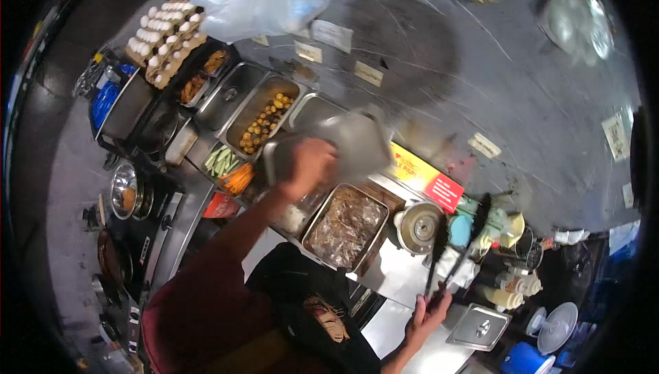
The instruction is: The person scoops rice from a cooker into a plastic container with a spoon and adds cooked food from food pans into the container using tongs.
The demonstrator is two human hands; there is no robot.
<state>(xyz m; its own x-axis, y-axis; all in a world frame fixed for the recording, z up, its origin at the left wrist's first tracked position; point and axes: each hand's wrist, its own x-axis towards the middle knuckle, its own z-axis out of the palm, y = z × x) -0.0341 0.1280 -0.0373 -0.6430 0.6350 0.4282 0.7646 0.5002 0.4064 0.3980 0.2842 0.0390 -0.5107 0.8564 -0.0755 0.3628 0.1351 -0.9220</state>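
Observation:
My left hand [312,167] is closed on a steel pan lid [360,142], smeared by motion, above the row of food pans. The grip itself is hidden under my fingers. Just below that hand sits a steel pan [347,228] with brown food under clear plastic wrap. My right hand [427,322], at the lower right, is wrapped round a pair of dark tongs [453,271], whose arms are spread and point up and away from me. Beside the tongs stands a round lidded pot [419,228].
To the left are a pan of small potatoes [264,123], cut cucumbers [222,161], carrot strips [238,179] and egg trays [165,38]. A yellow-red wax paper box [425,175] lies behind. Sauce bottles [504,297] and another pan lid [479,327] are at right.

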